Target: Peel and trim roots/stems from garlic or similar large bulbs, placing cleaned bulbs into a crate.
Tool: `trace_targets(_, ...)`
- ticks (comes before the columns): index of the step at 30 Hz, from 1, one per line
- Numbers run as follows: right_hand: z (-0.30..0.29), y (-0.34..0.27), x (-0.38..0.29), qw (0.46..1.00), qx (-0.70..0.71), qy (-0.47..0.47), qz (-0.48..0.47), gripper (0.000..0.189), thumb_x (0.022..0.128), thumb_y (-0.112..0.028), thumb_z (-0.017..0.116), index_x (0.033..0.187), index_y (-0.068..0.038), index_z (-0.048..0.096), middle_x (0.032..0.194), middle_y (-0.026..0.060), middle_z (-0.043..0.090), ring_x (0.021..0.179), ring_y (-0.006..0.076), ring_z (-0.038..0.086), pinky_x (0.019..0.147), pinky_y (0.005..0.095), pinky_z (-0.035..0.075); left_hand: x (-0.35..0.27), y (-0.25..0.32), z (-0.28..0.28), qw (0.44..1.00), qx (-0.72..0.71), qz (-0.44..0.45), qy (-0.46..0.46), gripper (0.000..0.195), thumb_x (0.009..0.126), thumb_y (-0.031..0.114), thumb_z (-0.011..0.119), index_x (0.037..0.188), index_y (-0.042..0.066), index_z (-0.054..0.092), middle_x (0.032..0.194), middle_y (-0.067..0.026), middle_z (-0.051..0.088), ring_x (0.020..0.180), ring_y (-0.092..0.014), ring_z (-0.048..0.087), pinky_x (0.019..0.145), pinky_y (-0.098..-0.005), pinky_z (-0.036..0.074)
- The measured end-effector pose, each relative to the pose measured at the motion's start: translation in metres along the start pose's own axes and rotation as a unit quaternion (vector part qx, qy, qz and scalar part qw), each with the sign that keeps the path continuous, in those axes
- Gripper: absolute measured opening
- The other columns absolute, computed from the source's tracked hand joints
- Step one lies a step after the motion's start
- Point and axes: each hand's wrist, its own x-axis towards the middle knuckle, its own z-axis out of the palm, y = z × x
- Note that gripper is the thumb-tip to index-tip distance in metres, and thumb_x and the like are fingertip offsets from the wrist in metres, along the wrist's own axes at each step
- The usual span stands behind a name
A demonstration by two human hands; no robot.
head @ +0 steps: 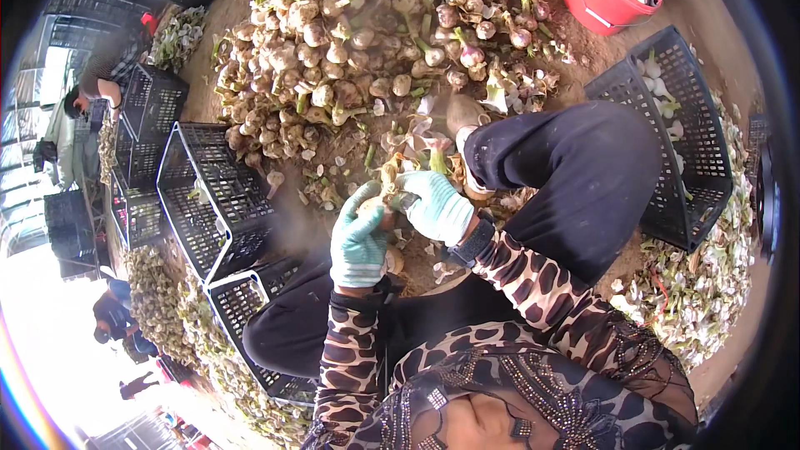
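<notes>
My left hand [359,244], in a pale teal striped knit glove, is closed around a garlic bulb [379,206]. The bulb's dry stalk [390,176] points away from me. My right hand [437,207], gloved the same way, pinches at the base of that stalk. A small dark object [409,201] shows at the right fingertips; what it is I cannot tell. Just beyond both hands, loose peeled skins and a cut stalk [437,153] lie on the ground. A large heap of unpeeled garlic bulbs [350,44] rises in front of me.
Beside my right leg, a black plastic crate [678,200] holds several pale trimmed bulbs [661,90]. More black crates [215,200] stand at left. A red bucket [600,0] containing cloth is at far right. Skins [700,306] pile up behind the right crate. People [103,75] work at left.
</notes>
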Motion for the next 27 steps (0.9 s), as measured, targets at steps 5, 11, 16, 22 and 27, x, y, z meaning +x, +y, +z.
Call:
trace_targets(5, -0.001, 0.008, -0.002, 0.998, -0.042, -0.023, -0.026, 0.020, 0.066, -0.013, 0.055, 0.077, 0.004, 0.057, 0.082, 0.0222, 0.056, 0.077, 0.0358, 0.055, 0.069, 0.0390, 0.044, 0.004, 0.000, 0.004, 0.992, -0.093, -0.067, -0.049, 0.036, 0.080, 0.020, 0.055, 0.108, -0.002, 0.048, 0.089, -0.0093, 0.058, 0.078, -0.019, 0.055, 0.059, -0.0301, 0.043)
trace_targets(11, 0.002, 0.020, -0.001, 0.992, -0.045, 0.070, -0.096, 0.018, 0.065, -0.010, 0.055, 0.077, 0.003, 0.057, 0.082, 0.0216, 0.057, 0.079, 0.0359, 0.054, 0.073, 0.0393, 0.044, 0.019, -0.004, 0.009, 0.967, -0.196, -0.163, -0.013, 0.035, 0.084, 0.029, 0.049, 0.105, 0.001, 0.050, 0.088, -0.0109, 0.059, 0.071, -0.020, 0.056, 0.051, -0.0270, 0.044)
trace_targets(16, 0.005, 0.007, -0.003, 0.997, -0.018, 0.069, -0.022, 0.014, 0.072, -0.007, 0.052, 0.083, 0.000, 0.055, 0.074, 0.0113, 0.057, 0.069, 0.0248, 0.054, 0.063, 0.0329, 0.045, 0.003, 0.000, 0.003, 0.967, 0.243, 0.082, 0.007, 0.053, 0.081, 0.025, 0.056, 0.120, -0.002, 0.034, 0.094, -0.0125, 0.056, 0.081, -0.021, 0.057, 0.067, -0.0307, 0.049)
trace_targets(22, -0.004, 0.005, 0.002, 0.977, 0.202, 0.037, 0.056, 0.011, 0.078, -0.003, 0.055, 0.084, 0.005, 0.060, 0.066, 0.0060, 0.060, 0.058, 0.0096, 0.052, 0.054, 0.0234, 0.043, 0.010, -0.005, 0.009, 0.997, -0.040, 0.063, -0.036, 0.042, 0.084, 0.021, 0.054, 0.116, -0.003, 0.041, 0.088, -0.0084, 0.056, 0.073, -0.016, 0.054, 0.060, -0.0247, 0.046)
trace_targets(27, -0.010, 0.005, -0.010, 0.919, 0.363, 0.035, 0.153, 0.016, 0.074, 0.001, 0.057, 0.090, 0.003, 0.060, 0.079, 0.0045, 0.060, 0.066, 0.0088, 0.054, 0.059, 0.0205, 0.044, 0.010, -0.006, -0.003, 0.946, -0.272, -0.110, -0.139, 0.041, 0.089, 0.035, 0.041, 0.108, -0.001, 0.050, 0.085, -0.0069, 0.058, 0.068, -0.015, 0.055, 0.062, -0.0260, 0.045)
